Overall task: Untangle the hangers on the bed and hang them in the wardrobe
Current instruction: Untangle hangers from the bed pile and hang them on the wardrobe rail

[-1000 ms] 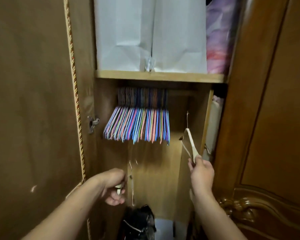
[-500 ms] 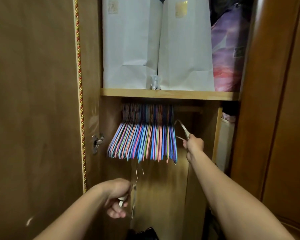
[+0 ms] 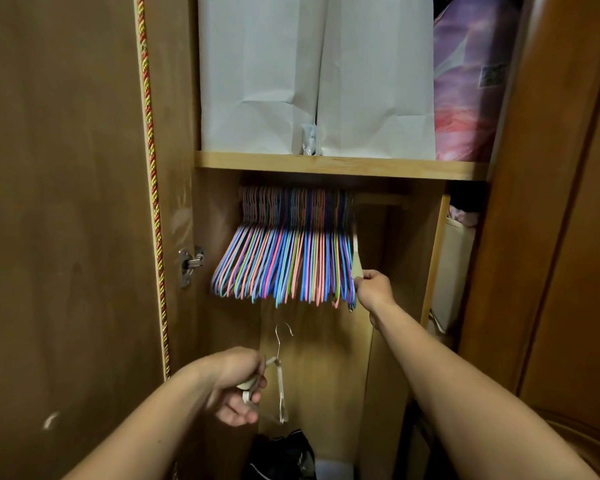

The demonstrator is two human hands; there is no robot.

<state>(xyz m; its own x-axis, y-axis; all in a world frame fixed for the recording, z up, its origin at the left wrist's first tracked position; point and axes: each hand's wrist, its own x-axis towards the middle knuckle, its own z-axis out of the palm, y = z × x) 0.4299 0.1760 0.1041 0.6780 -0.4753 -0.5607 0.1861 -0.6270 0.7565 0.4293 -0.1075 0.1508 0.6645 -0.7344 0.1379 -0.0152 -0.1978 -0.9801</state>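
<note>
Two bare forearms in view, no sleeves visible. Left hand (image 3: 238,386): no ring, watch or glove seen. Right hand (image 3: 374,289): likewise bare; wrist unadorned. Fingernails too blurred to judge.

shelf (image 3: 340,165): wooden | on it: two white paper bags (image 3: 312,74) side by side, purple bundle (image 3: 471,77) right

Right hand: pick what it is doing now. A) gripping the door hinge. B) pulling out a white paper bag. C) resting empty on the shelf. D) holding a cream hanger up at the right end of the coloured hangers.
D: the right hand grips a cream hanger beside the coloured hangers.
</note>
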